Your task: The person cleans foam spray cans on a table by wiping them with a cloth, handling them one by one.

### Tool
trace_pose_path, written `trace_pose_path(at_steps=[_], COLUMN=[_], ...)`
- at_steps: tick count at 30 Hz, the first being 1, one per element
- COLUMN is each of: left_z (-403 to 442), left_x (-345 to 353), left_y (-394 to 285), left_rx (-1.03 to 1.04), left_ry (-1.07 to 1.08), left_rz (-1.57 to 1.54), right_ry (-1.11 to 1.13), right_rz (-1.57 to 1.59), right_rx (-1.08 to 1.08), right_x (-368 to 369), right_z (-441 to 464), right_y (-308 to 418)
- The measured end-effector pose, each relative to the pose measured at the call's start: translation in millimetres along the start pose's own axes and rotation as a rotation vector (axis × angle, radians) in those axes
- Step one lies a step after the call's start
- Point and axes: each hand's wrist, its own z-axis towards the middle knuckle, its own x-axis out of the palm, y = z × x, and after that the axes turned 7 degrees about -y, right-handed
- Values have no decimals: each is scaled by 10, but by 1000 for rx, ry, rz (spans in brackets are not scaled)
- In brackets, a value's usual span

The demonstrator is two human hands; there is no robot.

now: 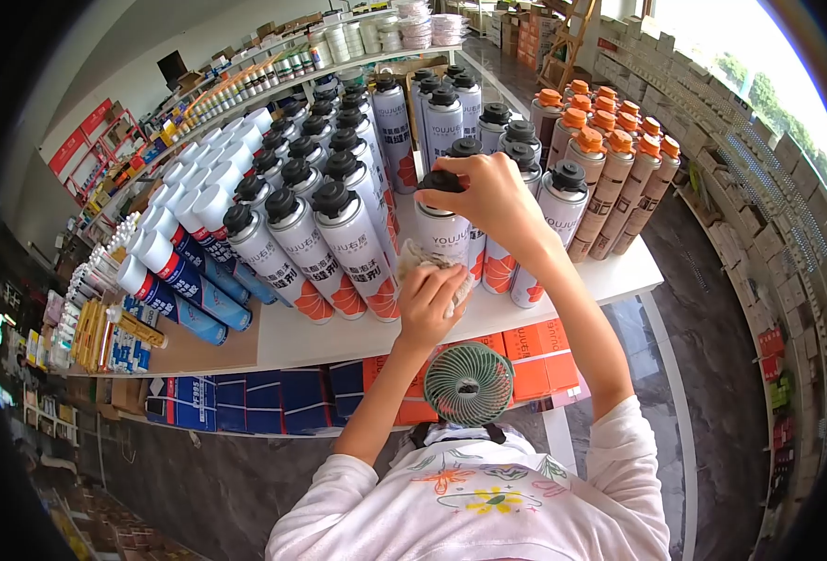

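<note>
1. In the head view, a white can (443, 231) with a black cap (442, 181) is held near the front edge of a white table (610, 280). Its lower part is covered by the hand and the cloth, so whether its base touches the table cannot be told.
2. The cap is gripped from above by the right hand (490, 192); its thumb and fingers are bent and closed around the cap, with only the cap's width between them.
3. A crumpled, pale cloth (419, 261) is held by the left hand (429, 301); the fingers are curled over it, almost closed, and the cloth is placed against the lower front of the can.
4. To the left of the can, black-capped cans (351, 251) are arranged upright in close rows; beyond them, blue cans with white caps (185, 285) are placed.
5. To the right, more black-capped cans are seen just beside the right forearm, then brown cans with orange caps (634, 198).
6. Under the table top, orange boxes (537, 348) and blue boxes (245, 404) are stored.
7. A green round fan (469, 384) is seen in front of the white shirt (498, 510), below the left hand.
</note>
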Motion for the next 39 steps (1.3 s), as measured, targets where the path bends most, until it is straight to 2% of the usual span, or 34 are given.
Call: trace_pose_path(at_steps=[2,4,7,10,12,16,18,21,24,27,31,34,36,37,39], left_z=[3,259,662,791,559,323,514,794,779,283,-492,-600,-376,-238,56], left_x=[-2,-44,-108,-97,-52,-15,-43,-58,-53,12,-7,-19,-49,-50,-25], left_y=[9,-47,-106,-116,-53,-59,-110,-118,-110,40,255,249,184,146,49], left_rx=[6,-79,-79,-73,-48,-44,-63,-29,0,75,50,37,30,24,-35], left_ry=[-7,9,-117,-150,-79,41,42,-85,-79,-27,91,162,180,177,-7], left_rz=[2,-45,-40,-41,-39,-48,-51,-25,-19,-31,-36,-52,-56,-52,-65], right_ry=[17,51,-20,-134,-23,-57,-77,-63,-48,-26,-85,-97,-95,-96,-101], right_rz=[-24,-88,-67,-71,-152,-232,-230,-196,-169,-233,-262,-285,-282,-276,-277], right_rx=[-23,45,-32,-97,-5,-33,-109,-70,-14,-27,-88,-108,-99,-85,-88], right_x=[-10,-6,43,83,35,72,80,82,69,66,94,115,119,125,122], right_z=[27,56,32,-11,32,29,36,4,8,17,-1,-11,-10,-10,-6], right_y=[25,38,-19,-19,8,-40,-82,-33,-31,-40,-74,-75,-87,-91,-70])
